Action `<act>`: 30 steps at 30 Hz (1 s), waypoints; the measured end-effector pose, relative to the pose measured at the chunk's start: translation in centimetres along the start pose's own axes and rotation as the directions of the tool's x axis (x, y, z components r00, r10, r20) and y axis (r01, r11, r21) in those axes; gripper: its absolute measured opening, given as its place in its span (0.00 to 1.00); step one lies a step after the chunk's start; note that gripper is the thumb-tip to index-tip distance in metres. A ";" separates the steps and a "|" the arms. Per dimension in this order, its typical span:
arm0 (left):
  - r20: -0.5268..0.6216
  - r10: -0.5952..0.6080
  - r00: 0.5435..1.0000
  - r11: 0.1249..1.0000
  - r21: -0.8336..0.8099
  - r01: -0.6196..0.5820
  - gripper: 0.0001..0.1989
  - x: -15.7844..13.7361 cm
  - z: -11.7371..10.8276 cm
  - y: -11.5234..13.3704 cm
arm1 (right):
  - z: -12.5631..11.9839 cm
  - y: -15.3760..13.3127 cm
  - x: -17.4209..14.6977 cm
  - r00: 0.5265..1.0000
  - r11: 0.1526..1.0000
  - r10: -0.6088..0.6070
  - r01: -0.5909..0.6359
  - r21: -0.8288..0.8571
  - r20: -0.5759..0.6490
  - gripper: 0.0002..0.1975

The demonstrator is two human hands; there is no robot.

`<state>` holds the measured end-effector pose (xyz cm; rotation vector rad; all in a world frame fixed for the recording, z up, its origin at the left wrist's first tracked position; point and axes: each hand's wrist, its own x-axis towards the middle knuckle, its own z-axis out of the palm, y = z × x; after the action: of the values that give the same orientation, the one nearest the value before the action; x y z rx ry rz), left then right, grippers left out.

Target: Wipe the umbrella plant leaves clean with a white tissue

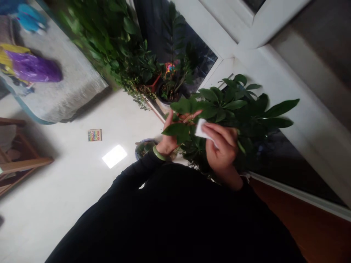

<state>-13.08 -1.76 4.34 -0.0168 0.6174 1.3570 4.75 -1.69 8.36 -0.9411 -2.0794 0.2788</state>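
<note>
My right hand point(222, 148) pinches a small folded white cloth point(202, 128), held close beside the leaves of a potted plant. That plant has glossy green leaves point(236, 105) in fan-shaped clusters. Under one cluster lies my left hand point(169, 141), palm up, with its thumb and fingers spread; a green leaf point(177, 129) partly covers it. A pale green bangle point(159, 153) circles the left wrist. The cloth is a little to the right of the left hand's leaf cluster, and I cannot tell if it touches a leaf.
White window frames point(304, 84) rise on the right. More potted plants point(168, 91) stand at the back, and a blue-rimmed pot point(138, 146) sits beside my left wrist. Left are a plastic-covered surface point(74, 73) with a purple bag point(37, 68), a wooden stand point(27, 165) and a small colourful box point(94, 135) on the floor.
</note>
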 end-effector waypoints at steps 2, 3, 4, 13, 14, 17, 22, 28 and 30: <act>-0.056 -0.026 0.998 1.000 -0.011 0.025 0.27 -0.1 -0.4 -0.3 | 0.6 0.5 0.1 0.989 1.000 -0.017 0.016 0.009 0.147 0.27; -0.073 -0.042 0.996 0.999 -0.018 0.041 0.28 -0.1 -0.7 -0.5 | 0.9 1.0 0.0 0.981 1.000 -0.016 0.013 0.017 0.195 0.27; -0.076 -0.058 0.995 0.998 -0.025 0.056 0.29 -0.1 -0.9 -0.6 | 1.1 1.5 -0.3 0.978 1.000 -0.012 0.007 0.022 0.210 0.27; -0.031 -0.022 0.999 0.995 -0.101 0.019 0.31 -1.1 -0.9 -1.1 | 0.5 4.1 -2.4 0.987 0.997 0.076 -0.073 0.026 -0.144 0.22; -0.019 -0.019 1.000 0.995 -0.097 0.017 0.31 -1.3 -0.8 -1.3 | 0.6 3.8 -2.3 0.977 0.997 0.071 -0.069 0.017 -0.200 0.22; -0.020 -0.046 0.999 0.997 -0.057 0.045 0.33 -1.9 -0.9 -2.0 | 1.0 2.5 -2.2 0.967 0.999 0.023 -0.031 -0.029 -0.254 0.23; -0.099 -0.008 0.995 1.000 -0.023 0.006 0.27 -2.3 -1.2 -3.1 | 1.5 1.9 -2.5 0.990 0.992 -0.123 0.124 -0.010 0.070 0.24; 0.005 -0.081 0.997 0.995 -0.050 0.081 0.32 -2.5 -1.1 -3.7 | 0.5 4.4 -2.2 1.000 0.997 -0.018 0.020 -0.074 0.021 0.26; 0.018 -0.072 0.997 0.996 -0.059 0.073 0.33 -2.5 -1.2 -3.7 | 0.4 5.3 -2.0 1.000 0.995 -0.009 0.007 -0.098 -0.022 0.25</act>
<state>-10.34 -5.35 3.16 -0.0756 0.5582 1.3038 7.96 0.65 4.33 -0.9895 -2.0915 0.1622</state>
